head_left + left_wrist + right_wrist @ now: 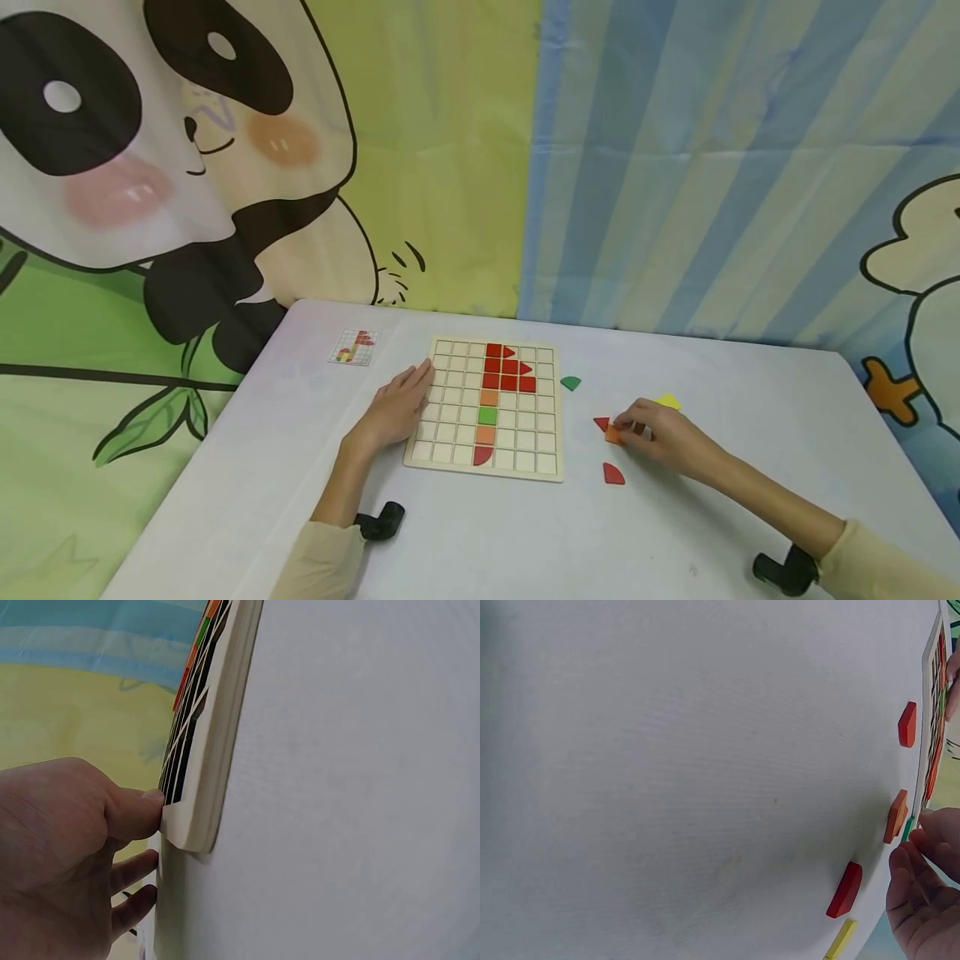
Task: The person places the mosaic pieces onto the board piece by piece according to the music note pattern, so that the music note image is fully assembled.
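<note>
A pale wooden grid board (pixel 456 424) lies on the table, with a column of red squares (pixel 491 365), red triangles, orange squares, a green square (pixel 487 416) and a red quarter-circle (pixel 482 456) in its cells. My left hand (pixel 397 406) rests along its left edge, fingers extended; the thumb (pixel 135 814) touches the frame near a corner. To the right of the board, my right hand (pixel 660 433) is low over loose pieces, fingers bent. Its fingertips are right by an orange square (pixel 896 816), which sits on the table beside a red triangle (pixel 601 423).
A green quarter-circle (pixel 571 383) lies right of the board, a red quarter-circle (pixel 613 474) nearer me. A yellow piece (pixel 669 402) lies behind my right hand, and a red piece (pixel 845 890) under it. A small pattern card (pixel 355 347) lies at the back left.
</note>
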`<move>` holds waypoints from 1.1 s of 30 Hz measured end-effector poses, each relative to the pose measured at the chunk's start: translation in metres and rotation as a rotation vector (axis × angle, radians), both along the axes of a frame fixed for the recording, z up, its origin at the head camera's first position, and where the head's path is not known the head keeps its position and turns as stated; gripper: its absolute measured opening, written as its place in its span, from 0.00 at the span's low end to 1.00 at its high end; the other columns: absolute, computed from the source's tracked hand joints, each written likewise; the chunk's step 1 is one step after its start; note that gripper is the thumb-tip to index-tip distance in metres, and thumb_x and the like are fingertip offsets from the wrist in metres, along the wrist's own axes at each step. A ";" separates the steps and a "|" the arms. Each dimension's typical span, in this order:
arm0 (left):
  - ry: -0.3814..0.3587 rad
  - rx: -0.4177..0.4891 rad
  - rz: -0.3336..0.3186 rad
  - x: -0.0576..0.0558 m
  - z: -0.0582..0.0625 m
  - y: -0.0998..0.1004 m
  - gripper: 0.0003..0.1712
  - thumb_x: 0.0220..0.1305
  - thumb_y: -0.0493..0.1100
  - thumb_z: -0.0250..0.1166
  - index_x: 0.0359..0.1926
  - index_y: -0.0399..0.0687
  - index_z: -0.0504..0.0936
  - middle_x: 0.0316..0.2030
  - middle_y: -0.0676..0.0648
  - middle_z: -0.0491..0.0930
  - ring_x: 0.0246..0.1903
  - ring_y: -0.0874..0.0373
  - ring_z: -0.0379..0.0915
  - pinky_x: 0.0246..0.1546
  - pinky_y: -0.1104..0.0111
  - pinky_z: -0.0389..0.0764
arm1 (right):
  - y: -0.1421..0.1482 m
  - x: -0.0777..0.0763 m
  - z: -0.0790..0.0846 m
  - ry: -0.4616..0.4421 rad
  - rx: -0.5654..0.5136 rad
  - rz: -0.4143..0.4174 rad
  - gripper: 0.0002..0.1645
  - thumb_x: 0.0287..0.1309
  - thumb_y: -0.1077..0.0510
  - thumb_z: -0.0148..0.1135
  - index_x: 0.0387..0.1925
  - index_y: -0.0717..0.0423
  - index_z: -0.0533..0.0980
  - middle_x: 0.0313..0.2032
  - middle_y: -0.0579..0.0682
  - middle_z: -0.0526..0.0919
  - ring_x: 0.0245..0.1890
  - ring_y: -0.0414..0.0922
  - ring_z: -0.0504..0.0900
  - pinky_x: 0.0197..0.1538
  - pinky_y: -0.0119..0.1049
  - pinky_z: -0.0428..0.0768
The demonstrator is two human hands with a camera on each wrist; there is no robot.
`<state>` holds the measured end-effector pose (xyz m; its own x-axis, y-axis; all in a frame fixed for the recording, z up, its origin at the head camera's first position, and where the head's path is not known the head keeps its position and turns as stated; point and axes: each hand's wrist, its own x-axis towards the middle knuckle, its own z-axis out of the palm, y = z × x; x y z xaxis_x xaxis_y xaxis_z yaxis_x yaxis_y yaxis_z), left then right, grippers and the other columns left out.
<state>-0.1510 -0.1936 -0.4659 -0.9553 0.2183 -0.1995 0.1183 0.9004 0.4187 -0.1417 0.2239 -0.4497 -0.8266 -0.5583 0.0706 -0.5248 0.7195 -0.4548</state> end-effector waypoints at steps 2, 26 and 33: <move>0.002 -0.003 -0.002 0.000 -0.001 0.000 0.31 0.75 0.41 0.45 0.76 0.44 0.51 0.77 0.46 0.45 0.76 0.43 0.41 0.73 0.43 0.49 | -0.002 0.000 0.000 0.011 0.013 -0.014 0.10 0.53 0.63 0.69 0.40 0.55 0.83 0.36 0.42 0.82 0.32 0.33 0.77 0.34 0.27 0.80; -0.010 -0.012 0.003 0.000 0.000 -0.001 0.32 0.75 0.42 0.46 0.76 0.45 0.50 0.78 0.47 0.45 0.77 0.44 0.40 0.72 0.42 0.50 | -0.023 -0.012 -0.003 0.065 0.099 -0.017 0.12 0.53 0.56 0.71 0.40 0.57 0.84 0.36 0.46 0.83 0.33 0.38 0.78 0.35 0.28 0.79; -0.002 -0.005 -0.007 0.000 0.000 -0.001 0.31 0.75 0.41 0.46 0.76 0.45 0.51 0.77 0.47 0.45 0.76 0.44 0.41 0.73 0.43 0.50 | -0.028 -0.014 0.000 0.054 0.141 -0.025 0.10 0.50 0.57 0.72 0.37 0.55 0.85 0.35 0.45 0.81 0.31 0.36 0.76 0.33 0.26 0.77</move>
<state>-0.1510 -0.1943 -0.4657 -0.9533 0.2245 -0.2021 0.1243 0.9014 0.4148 -0.1558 0.1963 -0.4500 -0.8374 -0.5453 0.0375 -0.5270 0.7874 -0.3197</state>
